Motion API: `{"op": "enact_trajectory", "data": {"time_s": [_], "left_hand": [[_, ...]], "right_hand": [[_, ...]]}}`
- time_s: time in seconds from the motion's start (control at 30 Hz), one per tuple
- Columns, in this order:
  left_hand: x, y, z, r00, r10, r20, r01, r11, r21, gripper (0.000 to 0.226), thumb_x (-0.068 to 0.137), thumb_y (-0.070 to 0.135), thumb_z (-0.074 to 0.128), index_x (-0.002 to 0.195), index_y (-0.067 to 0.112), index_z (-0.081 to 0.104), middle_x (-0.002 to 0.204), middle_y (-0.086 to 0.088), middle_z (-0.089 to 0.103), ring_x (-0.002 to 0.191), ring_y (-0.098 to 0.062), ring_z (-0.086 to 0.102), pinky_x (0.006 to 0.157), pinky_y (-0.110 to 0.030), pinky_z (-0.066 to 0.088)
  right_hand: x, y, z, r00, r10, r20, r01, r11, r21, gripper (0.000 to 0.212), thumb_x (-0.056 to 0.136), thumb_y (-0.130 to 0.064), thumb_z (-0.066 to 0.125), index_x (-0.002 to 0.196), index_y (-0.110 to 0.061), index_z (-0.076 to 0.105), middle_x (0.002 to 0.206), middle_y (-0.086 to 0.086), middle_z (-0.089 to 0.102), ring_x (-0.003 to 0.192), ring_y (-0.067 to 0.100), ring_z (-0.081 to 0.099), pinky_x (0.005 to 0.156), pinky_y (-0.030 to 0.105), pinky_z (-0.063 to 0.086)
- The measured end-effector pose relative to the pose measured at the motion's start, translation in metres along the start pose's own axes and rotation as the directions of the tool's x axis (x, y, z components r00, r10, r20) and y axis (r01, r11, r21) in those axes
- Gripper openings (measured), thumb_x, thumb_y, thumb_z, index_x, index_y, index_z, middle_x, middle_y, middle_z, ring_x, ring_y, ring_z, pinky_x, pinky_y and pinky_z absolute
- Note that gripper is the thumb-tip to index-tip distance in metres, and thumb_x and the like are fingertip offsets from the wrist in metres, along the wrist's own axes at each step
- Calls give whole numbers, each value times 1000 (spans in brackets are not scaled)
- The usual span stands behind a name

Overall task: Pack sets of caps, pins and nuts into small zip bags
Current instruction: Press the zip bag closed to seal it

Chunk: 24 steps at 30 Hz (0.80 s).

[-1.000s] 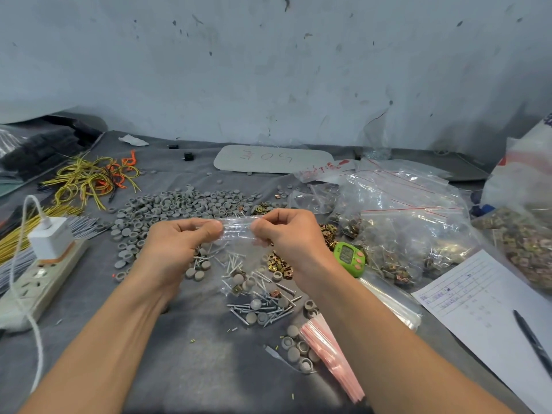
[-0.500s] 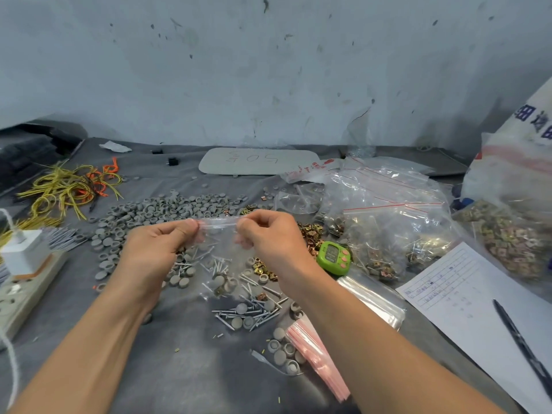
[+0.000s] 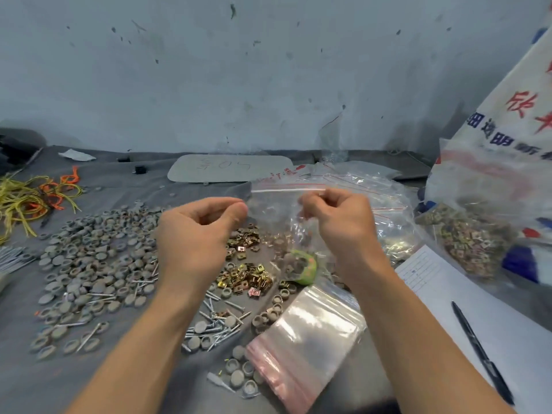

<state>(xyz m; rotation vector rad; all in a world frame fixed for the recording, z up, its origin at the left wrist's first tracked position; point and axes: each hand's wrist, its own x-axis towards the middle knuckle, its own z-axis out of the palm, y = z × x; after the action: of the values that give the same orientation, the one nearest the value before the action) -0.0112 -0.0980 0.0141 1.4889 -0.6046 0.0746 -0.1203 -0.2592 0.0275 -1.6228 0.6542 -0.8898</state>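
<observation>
Hanging above the middle of the bench (image 3: 59, 383), between left hand (image 3: 197, 234) and right hand (image 3: 343, 225): one small zip bag (image 3: 277, 216), red seal strip uppermost, seemingly a few parts sagging low inside, too blurred to count. Pinching on both sides: left fingers (image 3: 239, 209) curled, thumb against forefinger at the bag's left edge; right fingers (image 3: 310, 201) closed on the film just under the strip.

Judged light, thin and limp, with slick film and weight pooled at the bottom. Best taken at the seal strip, the only firm line, near both ends, for a level mouth. Avoid gripping mid-film: likely to crumple, slide, or get pricked by pin points.

Lying loose below: grey caps (image 3: 89, 264) toward the left edge, brass nuts (image 3: 248, 276) at the centre, pins (image 3: 218, 321) nearer the front edge, empty bags (image 3: 307, 339) front right.
</observation>
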Motion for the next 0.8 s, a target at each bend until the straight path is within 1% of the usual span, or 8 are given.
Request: {"op": "enact_trajectory", "data": {"time_s": [0.17,0.27,0.33,0.4,0.47,0.57,0.67,0.8], "left_hand": [[-2,-7,45,986,-108,127,103,994,43,11,86,22,82,81,31,80,78,12,78,75,-3,74,73,-26,60],[-2,-12,59,966,-95,241,43,977,210,11,85,24,83,82,34,81,77,21,76,75,5,71,70,-15,56],[-3,-14,62,942,-86,324,-40,931,364,13,85,27,82,81,38,80,75,27,74,74,11,68,62,-4,49],[-6,-16,62,902,-124,413,-125,841,526,9,87,30,80,85,39,80,75,27,73,72,13,66,62,-4,48],[-16,-19,60,835,-215,506,-170,773,611,5,87,33,80,88,38,80,78,27,71,72,11,66,64,-6,51],[-42,-23,62,676,-373,635,-242,702,670,13,86,42,80,97,35,78,88,21,72,78,6,66,77,-17,57],[-60,-25,69,555,-463,691,-369,608,703,43,80,56,78,117,35,68,99,18,65,87,-1,63,83,-27,55],[-66,-28,75,478,-511,715,-469,540,699,67,71,57,84,123,36,48,107,14,48,98,-15,54,82,-33,44]], "right_hand": [[29,35,-66,982,83,-168,-122,963,-238,18,97,-19,71,79,-18,77,64,-4,74,39,4,53,39,16,40],[36,64,-82,946,241,-217,-282,942,-183,13,100,-11,66,109,-12,75,78,4,75,61,11,70,61,30,59],[36,73,-89,939,274,-207,-302,945,-122,38,96,-5,68,133,-15,65,102,4,73,76,17,74,75,37,64],[31,73,-95,962,187,-199,-229,949,-217,68,89,-5,72,149,-29,49,125,-8,64,78,10,73,70,31,62],[24,64,-96,976,56,-209,-131,922,-365,86,84,-5,71,154,-39,37,121,-15,55,69,1,65,62,22,53],[12,47,-95,960,-131,-249,-20,852,-523,84,81,2,67,152,-35,44,100,-17,57,76,4,58,78,28,47],[-1,34,-91,953,-236,-192,90,820,-565,55,84,4,66,124,-33,70,128,-10,67,109,15,65,98,33,52],[-13,34,-71,991,-18,130,89,822,-562,37,91,2,63,93,-30,81,96,-11,77,76,1,67,72,24,57]]}}
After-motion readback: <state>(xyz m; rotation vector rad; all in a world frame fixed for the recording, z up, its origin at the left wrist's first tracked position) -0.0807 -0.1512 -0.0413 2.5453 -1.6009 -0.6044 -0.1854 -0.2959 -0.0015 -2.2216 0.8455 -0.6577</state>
